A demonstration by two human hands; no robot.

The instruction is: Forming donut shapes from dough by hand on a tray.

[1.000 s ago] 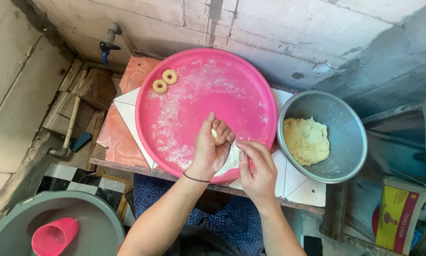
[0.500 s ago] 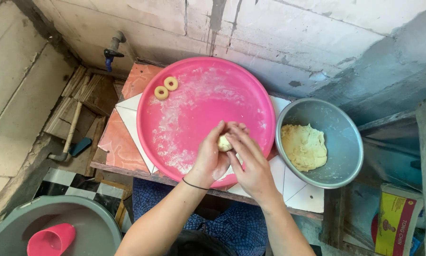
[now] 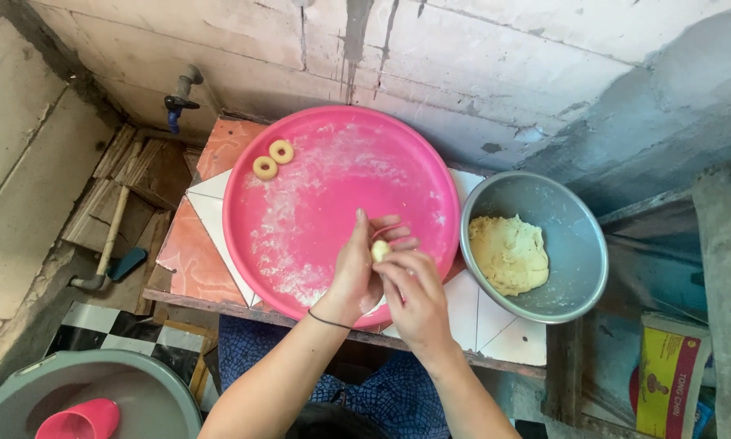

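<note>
The head view looks straight down on a small tiled tabletop [image 3: 495, 321] set against a rough plastered wall. A large round pink tray [image 3: 316, 203], dusted with flour, covers most of it. Over the tray's near edge the person's two hands meet. The left hand [image 3: 357, 272] is half curled, its fingers bent inward and its palm turned toward the other hand, with a thin dark band around the wrist. The right hand [image 3: 414, 297] sits just beside it, fingers bent over the same spot. Between them a small pale piece of dough [image 3: 379, 250] shows, pressed between the fingertips of both hands, just above the tray surface. How tightly each hand grips it cannot be told, since the fingers hide most of it.

At the far left of the tray lie two small dough rings [image 3: 273, 159], touching each other and well apart from the hands.

To the right of the tray, touching its rim, stands a round metal bowl [image 3: 568, 268] with a lump of pale yellow dough [image 3: 507, 254] inside.

On the wall at upper left is a tap [image 3: 178, 97]. Below the tabletop at lower left sits a grey basin [image 3: 138, 398] holding a pink scoop [image 3: 81, 423]. At lower right a yellow and red packet [image 3: 666, 374] stands.
</note>
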